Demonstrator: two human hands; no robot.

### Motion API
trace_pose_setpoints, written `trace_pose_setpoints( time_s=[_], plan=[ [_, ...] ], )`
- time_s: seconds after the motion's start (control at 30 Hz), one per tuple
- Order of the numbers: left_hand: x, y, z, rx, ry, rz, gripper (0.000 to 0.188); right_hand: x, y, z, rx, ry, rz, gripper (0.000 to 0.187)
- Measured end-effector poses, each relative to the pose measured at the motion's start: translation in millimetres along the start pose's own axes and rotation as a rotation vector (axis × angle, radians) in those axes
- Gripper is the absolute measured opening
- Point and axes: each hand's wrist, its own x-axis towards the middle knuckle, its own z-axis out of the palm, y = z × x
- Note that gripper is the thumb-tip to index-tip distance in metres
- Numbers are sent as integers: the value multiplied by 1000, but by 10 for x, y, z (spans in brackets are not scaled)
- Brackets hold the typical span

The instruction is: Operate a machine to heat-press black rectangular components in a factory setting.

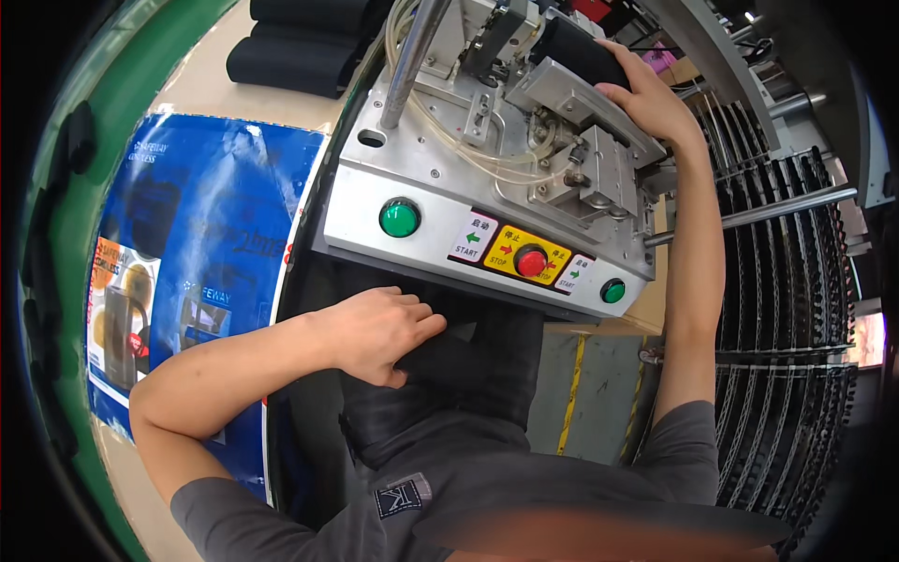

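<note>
My right hand [653, 101] reaches to the far right of a metal bench machine [487, 201]. Its thumb and fingers are closed on the edge of a smooth black curved part [582, 54] seated in the fixture. An angled metal block [571, 94] stands just in front of that part. My left hand [379, 330] hovers over my lap, below the machine's front panel. Its fingers curl loosely, the thumb stands apart from them, and nothing shows between. The palm is hidden.
The front panel carries a green button [399, 217], a red button [531, 262] and another green button [613, 291]. At left, a blue printed sheet [225, 187] covers the table; similar black parts [290, 62] lie beyond. Black slotted racks [782, 281] stand at right.
</note>
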Motion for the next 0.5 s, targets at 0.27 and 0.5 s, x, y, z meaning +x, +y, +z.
trace_pose_setpoints(
  time_s=[0.27, 0.5],
  plan=[
    [19, -33, 31, -17, -15, 2, 73, 73, -54, -98, 54, -85, 64, 71],
    [3, -18, 8, -28, 18, 2, 62, 65, -63, -160, 102, -139, -1, 70]
  ],
)
